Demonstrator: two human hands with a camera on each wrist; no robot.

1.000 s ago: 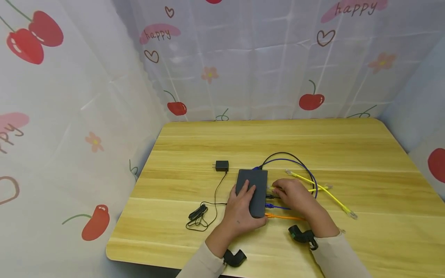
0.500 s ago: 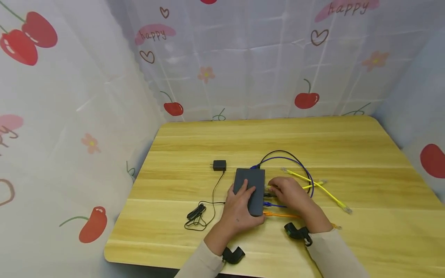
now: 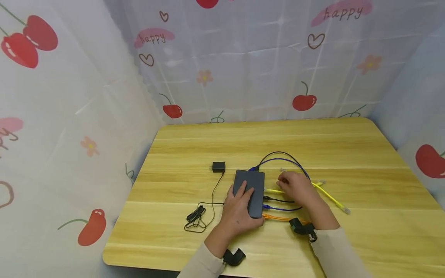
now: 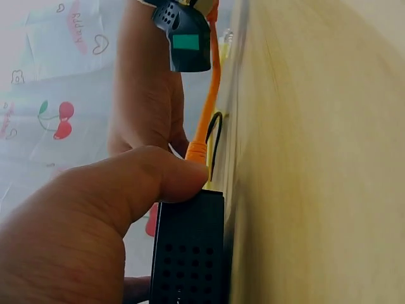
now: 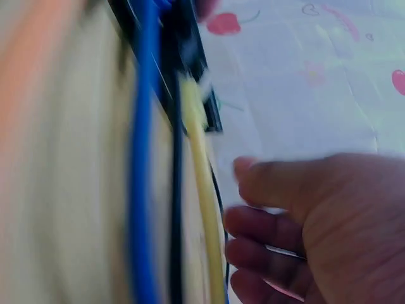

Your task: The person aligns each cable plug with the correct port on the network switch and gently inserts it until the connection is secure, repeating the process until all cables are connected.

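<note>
A dark grey network switch (image 3: 256,178) lies flat on the table. My left hand (image 3: 236,216) holds it, fingers spread over its top and thumb pressing the near right corner. In the left wrist view that thumb (image 4: 180,177) sits beside the orange cable's plug (image 4: 197,151). Yellow (image 3: 272,190), black (image 3: 279,200), blue (image 3: 281,209) and orange (image 3: 278,218) network cables run from the switch's right side. My right hand (image 3: 297,187) is just over the yellow cable. Its loosely bent fingers hold nothing and stand apart from that yellow cable (image 5: 205,183) in the right wrist view.
A black power adapter (image 3: 218,166) lies left of the switch, with its bundled cord (image 3: 196,213) nearer me. Another yellow cable (image 3: 333,199) lies loose to the right. Blue and black cables loop round to the switch's far end. A printed curtain (image 3: 240,77) stands behind the table (image 3: 187,144).
My right hand has let go of the yellow cable's plug and drawn back to the right, leaving the plug at the switch. My left hand stays on the switch.
</note>
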